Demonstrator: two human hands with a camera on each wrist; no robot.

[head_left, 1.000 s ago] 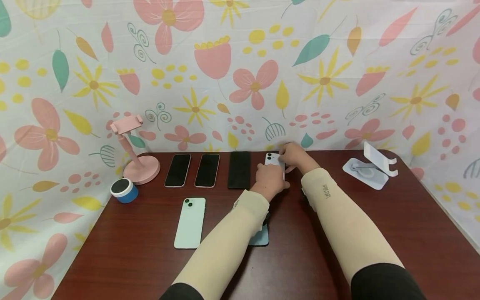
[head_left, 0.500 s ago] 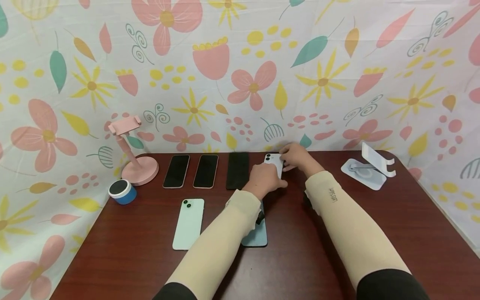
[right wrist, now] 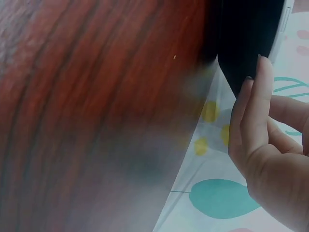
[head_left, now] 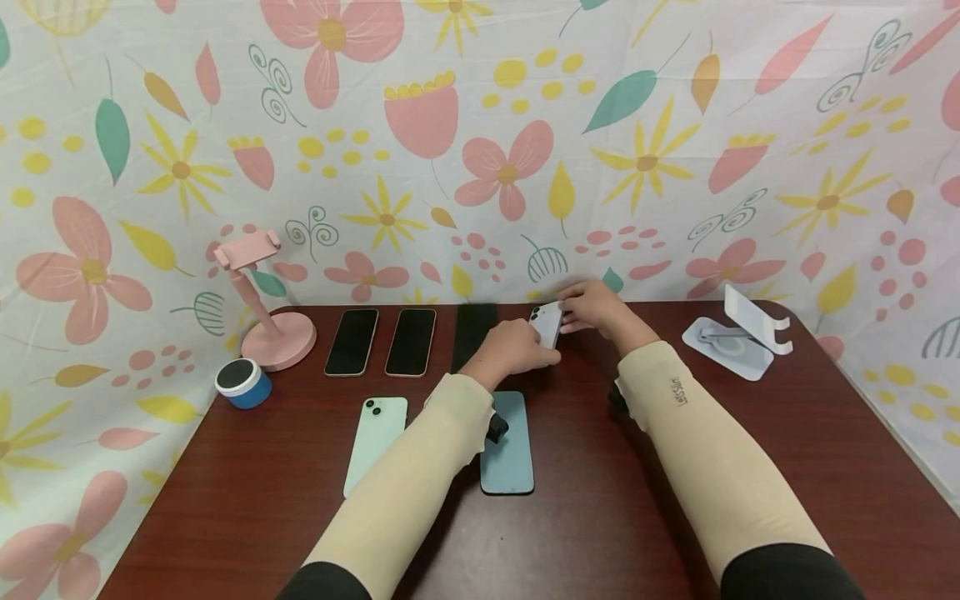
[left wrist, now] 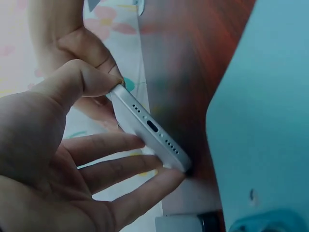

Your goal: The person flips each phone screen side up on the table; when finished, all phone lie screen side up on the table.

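A white phone [head_left: 547, 325] is held tilted at the back of the table, its rear camera corner facing up. My left hand [head_left: 510, 350] grips its near end; in the left wrist view the thumb lies on one edge and the fingers on the other, beside the charging port on the phone [left wrist: 153, 126]. At the far right corner my right hand [head_left: 596, 310] pinches it, and in the right wrist view its fingertips touch the dark screen side of the phone [right wrist: 251, 38]. A black phone [head_left: 468, 329] lies just left, partly covered by my left hand.
Two dark-screened phones [head_left: 352, 342] lie farther left. A pale green phone [head_left: 378, 433] and a blue-grey phone [head_left: 512, 450] lie nearer, under my left forearm. A pink phone stand [head_left: 279, 337] and blue jar [head_left: 243, 383] stand left; a white stand [head_left: 731, 346] stands right.
The white phone has been raised and tilted off the table between both hands. My left hand has shifted left and toward me, uncovering more of the blue-grey phone.
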